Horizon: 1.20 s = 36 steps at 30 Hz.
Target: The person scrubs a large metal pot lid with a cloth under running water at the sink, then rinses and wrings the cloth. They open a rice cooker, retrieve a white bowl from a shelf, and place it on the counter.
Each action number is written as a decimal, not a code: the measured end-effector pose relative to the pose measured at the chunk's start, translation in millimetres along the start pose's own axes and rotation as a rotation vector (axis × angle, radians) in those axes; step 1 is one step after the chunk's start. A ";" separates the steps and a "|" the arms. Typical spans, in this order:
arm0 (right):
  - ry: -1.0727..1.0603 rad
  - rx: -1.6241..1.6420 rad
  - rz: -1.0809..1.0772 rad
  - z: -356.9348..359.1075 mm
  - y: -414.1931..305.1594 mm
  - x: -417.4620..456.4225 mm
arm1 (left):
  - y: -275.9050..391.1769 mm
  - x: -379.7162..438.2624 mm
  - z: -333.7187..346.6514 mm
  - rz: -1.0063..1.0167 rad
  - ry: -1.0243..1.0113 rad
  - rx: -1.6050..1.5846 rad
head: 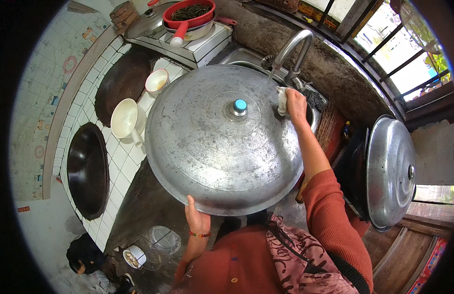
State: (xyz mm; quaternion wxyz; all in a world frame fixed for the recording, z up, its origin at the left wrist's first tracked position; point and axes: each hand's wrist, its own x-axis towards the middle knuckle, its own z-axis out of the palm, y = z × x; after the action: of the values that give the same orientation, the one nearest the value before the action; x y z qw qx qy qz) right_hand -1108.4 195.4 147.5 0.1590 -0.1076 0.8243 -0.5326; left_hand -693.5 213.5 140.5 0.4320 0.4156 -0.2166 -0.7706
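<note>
A large round metal wok lid (197,147) with a blue-topped knob (240,106) lies over the sink, its dull top face up. My left hand (198,219) grips the near rim, thumb on top, fingers hidden beneath. In my right hand (296,104) is a bunched white cloth (282,101), pressed on the lid's right side. Just left of the cloth, water runs from the curved metal faucet (294,44) onto the lid.
Left, the tiled stove holds a dark wok (88,171), a white handled ladle (126,118) and a bowl (157,82). A red strainer (189,14) stands behind. Right is another lidded pot (390,172). A person (85,254) and a white bowl (134,256) are low at left.
</note>
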 end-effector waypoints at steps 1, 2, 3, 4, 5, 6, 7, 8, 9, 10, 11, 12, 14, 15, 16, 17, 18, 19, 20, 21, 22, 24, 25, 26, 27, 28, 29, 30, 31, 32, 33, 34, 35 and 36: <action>0.009 -0.024 0.003 -9.2 10.7 12.3 | 1.9 1.0 0.2 -0.004 0.017 -0.001; 0.018 -0.049 0.007 -20.9 26.7 26.5 | 6.4 3.2 -1.7 -0.007 0.035 -0.002; 0.003 -0.088 0.022 -28.0 35.8 30.9 | 11.1 5.8 -4.5 -0.004 0.059 -0.005; -0.033 -0.126 -0.017 -36.6 44.5 33.9 | 18.5 8.5 -0.4 0.036 0.029 -0.034; -0.072 -0.107 0.009 -44.2 54.7 34.0 | 27.3 11.8 0.3 0.049 0.043 -0.002; -0.110 -0.086 0.034 -52.7 61.4 32.6 | 37.6 15.0 1.4 0.064 0.056 0.031; -0.161 -0.145 0.043 -62.1 73.8 40.6 | 48.8 17.5 7.2 0.080 0.099 0.051; -0.256 -0.028 0.117 -78.3 90.0 41.9 | 58.5 23.0 5.2 0.068 0.059 0.057; -0.287 0.012 0.138 -82.0 91.7 30.0 | 69.8 27.2 -0.5 0.059 0.016 0.033; -0.312 0.052 0.157 -87.3 91.6 19.9 | 80.3 31.9 -4.0 0.048 -0.034 0.009; -0.380 -0.018 0.160 -93.6 97.1 16.5 | 89.2 36.7 -7.3 0.026 -0.079 -0.018; -0.414 -0.003 0.215 -95.7 102.7 10.7 | 97.0 39.8 -5.1 0.018 -0.093 -0.014; -0.521 -0.286 0.047 -105.1 117.5 0.8 | 109.7 46.4 4.1 -0.002 -0.123 -0.006; -0.559 -0.394 0.017 -106.3 114.5 -7.7 | 113.6 49.6 6.2 -0.014 -0.131 -0.015; -0.565 -0.434 0.110 -104.6 109.0 -16.2 | 117.4 52.8 8.6 -0.018 -0.132 -0.009; -0.579 -0.483 0.125 -103.9 106.0 -21.7 | 121.1 56.1 11.1 -0.023 -0.131 -0.002; -0.597 -0.533 0.138 -102.8 102.8 -26.7 | 124.7 59.2 14.0 -0.028 -0.130 0.005; -0.613 -0.595 0.072 -106.4 105.4 -27.5 | 127.7 62.6 19.1 -0.040 -0.179 -0.015; -0.629 -0.669 0.014 -110.5 110.3 -28.6 | 129.9 69.1 21.2 -0.056 -0.206 -0.010; -0.640 -0.742 -0.045 -115.2 116.0 -28.9 | 131.9 78.0 21.7 -0.075 -0.234 -0.004; -0.654 -0.830 -0.099 -119.7 120.8 -30.2 | 133.8 84.3 23.7 -0.092 -0.257 -0.002; -0.561 -0.789 -0.105 -127.2 125.5 -36.5 | 133.4 93.1 35.2 -0.128 -0.292 0.019; -0.466 -0.653 -0.067 -126.0 113.9 -52.0 | 136.2 96.0 38.8 -0.126 -0.284 0.038; -0.373 -0.516 -0.029 -122.5 105.7 -63.6 | 139.8 99.9 41.1 -0.125 -0.277 0.057; -0.300 -0.603 -0.185 -128.0 104.9 -69.6 | 139.9 109.1 44.0 -0.148 -0.308 0.049; -0.236 -0.601 -0.147 -129.6 101.9 -70.7 | 142.4 115.1 46.5 -0.150 -0.287 0.072; -0.173 -0.598 -0.111 -130.7 98.6 -70.6 | 144.8 119.8 50.3 -0.151 -0.266 0.096; -0.099 -0.599 -0.069 -134.6 91.9 -72.5 | 142.8 124.4 56.4 -0.161 -0.253 0.118; -0.049 -0.621 -0.099 -134.1 80.9 -75.8 | 144.4 123.5 64.6 -0.156 -0.226 0.157; -0.001 -0.643 -0.131 -131.7 70.9 -76.9 | 144.0 126.2 65.8 -0.162 -0.254 0.134; 0.001 -0.581 -0.185 -127.4 59.6 -76.5 | 148.9 126.8 63.9 -0.160 -0.281 0.114; -0.001 -0.525 -0.235 -123.6 51.0 -76.4 | 150.5 126.2 65.5 -0.166 -0.302 0.095; 0.001 -0.471 -0.284 -121.9 42.0 -76.6 | 152.0 123.5 70.0 -0.157 -0.278 0.106; 0.002 -0.390 -0.267 -117.2 27.9 -76.8 | 153.4 119.7 81.6 -0.140 -0.246 0.155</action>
State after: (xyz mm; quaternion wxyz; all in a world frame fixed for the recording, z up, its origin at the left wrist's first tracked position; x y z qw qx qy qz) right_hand -1081.6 332.4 178.2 0.0627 -0.2438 0.8903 -0.3795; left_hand -720.3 28.5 238.3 0.3140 0.3643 -0.2973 -0.8248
